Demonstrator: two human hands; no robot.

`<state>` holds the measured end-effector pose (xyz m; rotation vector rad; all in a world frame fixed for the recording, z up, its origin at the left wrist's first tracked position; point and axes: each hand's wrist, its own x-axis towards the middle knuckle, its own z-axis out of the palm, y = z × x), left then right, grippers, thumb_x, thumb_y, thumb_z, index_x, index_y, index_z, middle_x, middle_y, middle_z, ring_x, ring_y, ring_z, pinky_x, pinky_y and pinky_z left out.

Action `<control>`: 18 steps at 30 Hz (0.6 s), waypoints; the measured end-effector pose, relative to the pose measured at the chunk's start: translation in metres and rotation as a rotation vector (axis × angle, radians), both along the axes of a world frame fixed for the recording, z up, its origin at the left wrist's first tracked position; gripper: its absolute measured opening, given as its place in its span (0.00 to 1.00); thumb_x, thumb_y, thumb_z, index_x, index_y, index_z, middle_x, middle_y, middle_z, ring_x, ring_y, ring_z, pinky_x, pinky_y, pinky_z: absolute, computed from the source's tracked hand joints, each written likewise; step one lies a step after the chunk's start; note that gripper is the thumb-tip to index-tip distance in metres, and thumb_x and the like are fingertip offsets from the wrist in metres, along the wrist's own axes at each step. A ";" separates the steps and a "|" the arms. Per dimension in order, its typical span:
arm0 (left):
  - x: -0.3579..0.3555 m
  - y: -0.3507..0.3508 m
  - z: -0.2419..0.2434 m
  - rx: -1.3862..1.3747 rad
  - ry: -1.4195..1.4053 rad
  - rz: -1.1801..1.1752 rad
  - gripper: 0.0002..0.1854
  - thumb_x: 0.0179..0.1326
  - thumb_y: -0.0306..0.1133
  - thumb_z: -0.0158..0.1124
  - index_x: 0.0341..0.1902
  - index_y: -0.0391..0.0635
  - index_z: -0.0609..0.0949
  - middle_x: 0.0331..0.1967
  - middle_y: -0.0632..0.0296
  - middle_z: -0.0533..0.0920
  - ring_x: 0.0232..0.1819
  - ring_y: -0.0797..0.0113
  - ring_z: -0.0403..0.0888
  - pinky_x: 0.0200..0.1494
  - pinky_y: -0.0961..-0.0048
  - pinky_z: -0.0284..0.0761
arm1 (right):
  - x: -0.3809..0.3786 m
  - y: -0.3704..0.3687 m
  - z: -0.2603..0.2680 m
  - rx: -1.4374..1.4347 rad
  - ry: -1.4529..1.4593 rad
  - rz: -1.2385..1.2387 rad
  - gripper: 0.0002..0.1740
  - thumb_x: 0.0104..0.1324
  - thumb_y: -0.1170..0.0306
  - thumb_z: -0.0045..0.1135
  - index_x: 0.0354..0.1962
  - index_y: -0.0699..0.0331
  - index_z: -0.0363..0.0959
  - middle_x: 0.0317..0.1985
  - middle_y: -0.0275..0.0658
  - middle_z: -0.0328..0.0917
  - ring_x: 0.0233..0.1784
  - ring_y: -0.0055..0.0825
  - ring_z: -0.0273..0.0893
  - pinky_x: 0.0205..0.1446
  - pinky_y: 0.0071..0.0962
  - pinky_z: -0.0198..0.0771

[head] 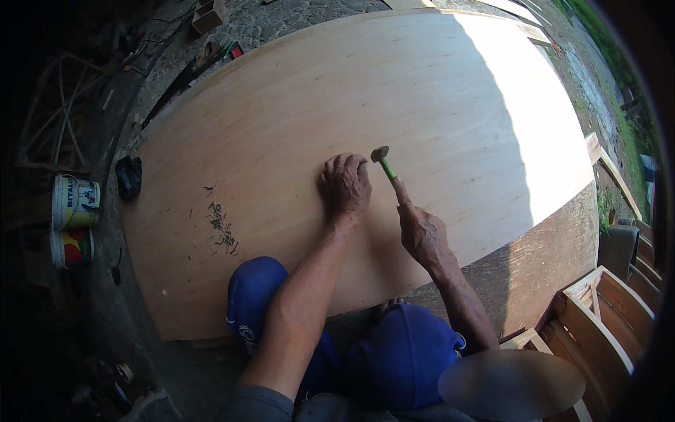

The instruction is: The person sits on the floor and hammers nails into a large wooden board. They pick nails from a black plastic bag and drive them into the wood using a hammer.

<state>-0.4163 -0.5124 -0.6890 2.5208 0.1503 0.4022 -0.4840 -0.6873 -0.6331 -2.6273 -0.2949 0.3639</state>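
Observation:
A broad plywood sheet (295,116) lies before me. My left hand (348,182) rests on it with the fingers curled under. Whether it pinches anything cannot be seen, as the fingertips are hidden. In my right hand (423,232) is a hammer (387,164) with a green handle, the index finger stretched along it. The hammer head is raised beside the left hand, just to its right. Off to the left, a loose pile of nails (217,219) is scattered on the sheet.
Two stacked buckets (79,198) and a black plastic bag (129,178) stand beyond the sheet's left edge. Wooden frames with panels (596,327) lie at lower right. A handsaw (182,82) lies past the far left edge. Bright sunlight covers the sheet's right end.

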 end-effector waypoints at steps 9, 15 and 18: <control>0.002 -0.002 -0.003 0.011 -0.023 -0.052 0.05 0.63 0.40 0.66 0.39 0.57 0.85 0.47 0.70 0.82 0.58 0.59 0.75 0.61 0.55 0.66 | 0.007 -0.015 -0.003 0.055 0.056 -0.018 0.41 0.74 0.69 0.46 0.80 0.46 0.39 0.28 0.54 0.82 0.29 0.52 0.83 0.34 0.51 0.77; 0.003 -0.004 -0.005 0.015 -0.072 -0.086 0.04 0.61 0.40 0.69 0.38 0.59 0.85 0.45 0.73 0.82 0.56 0.60 0.75 0.59 0.55 0.67 | 0.002 -0.013 0.006 0.108 0.021 -0.051 0.41 0.75 0.69 0.47 0.80 0.47 0.40 0.28 0.54 0.82 0.29 0.53 0.82 0.33 0.51 0.75; 0.003 -0.002 -0.008 0.021 -0.090 -0.082 0.04 0.61 0.39 0.69 0.37 0.59 0.86 0.45 0.73 0.82 0.56 0.61 0.75 0.59 0.55 0.67 | 0.003 -0.009 0.012 0.100 0.019 -0.039 0.42 0.74 0.71 0.49 0.80 0.47 0.40 0.29 0.55 0.82 0.30 0.56 0.82 0.36 0.53 0.75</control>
